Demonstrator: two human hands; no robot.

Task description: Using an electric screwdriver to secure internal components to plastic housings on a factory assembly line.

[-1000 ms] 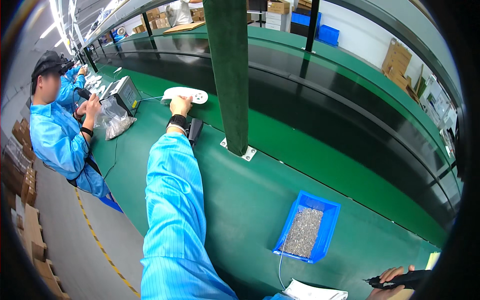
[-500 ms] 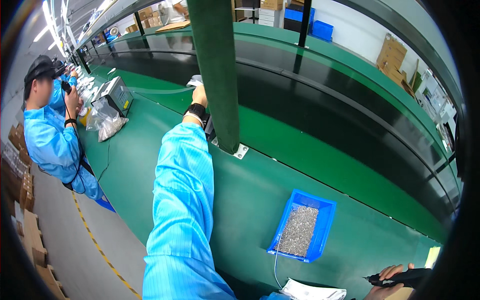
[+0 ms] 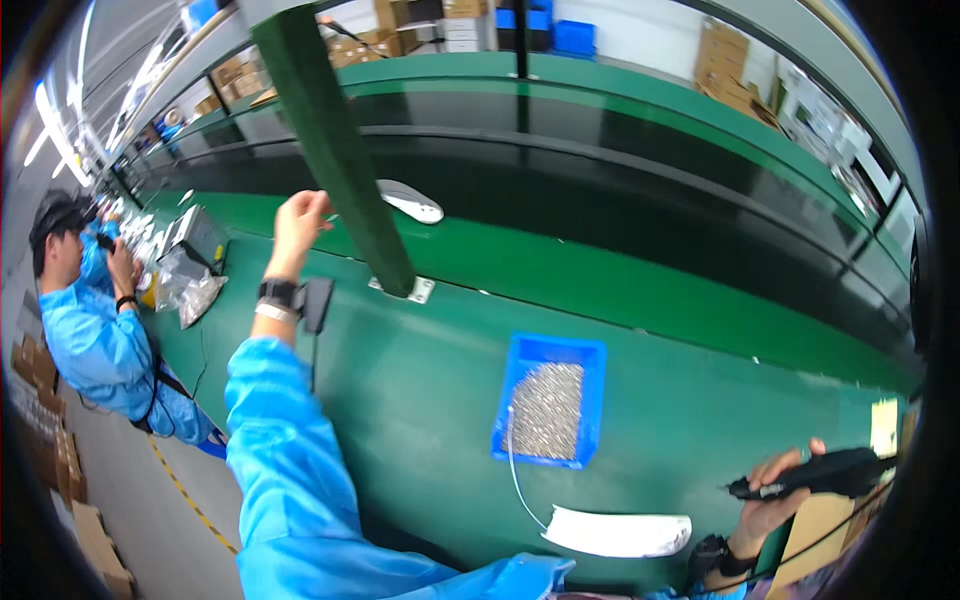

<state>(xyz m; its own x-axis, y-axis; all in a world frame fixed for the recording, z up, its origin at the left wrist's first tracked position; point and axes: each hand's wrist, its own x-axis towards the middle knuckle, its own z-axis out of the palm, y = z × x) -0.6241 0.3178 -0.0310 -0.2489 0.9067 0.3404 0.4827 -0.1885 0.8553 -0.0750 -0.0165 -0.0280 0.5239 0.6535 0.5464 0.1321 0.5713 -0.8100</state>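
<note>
My left hand (image 3: 299, 232) reaches over the far table edge, beside the green post (image 3: 340, 150). Its fingers are loosely bent and apart, with no object visible in them. Beyond the post, a white elongated housing (image 3: 410, 200) lies on the green and black conveyor side. At the lower right my right hand (image 3: 772, 492) grips a black electric screwdriver (image 3: 825, 474), its tip pointing left. Left of that hand lies a white curved shell (image 3: 620, 532) on the table. A thin white cord runs from it to a blue bin (image 3: 597, 400) of small metal screws (image 3: 548, 412).
A black phone-like device (image 3: 316, 303) stands by my left wrist. At the left, a co-worker in blue (image 3: 90, 340) stands near a plastic bag of parts (image 3: 190, 285) and a grey box (image 3: 195, 238). A yellow paper (image 3: 884, 427) lies far right.
My left hand has let go of the white housing and drawn back to the left of the post. The view has shifted, showing more of my right hand and the white shell.
</note>
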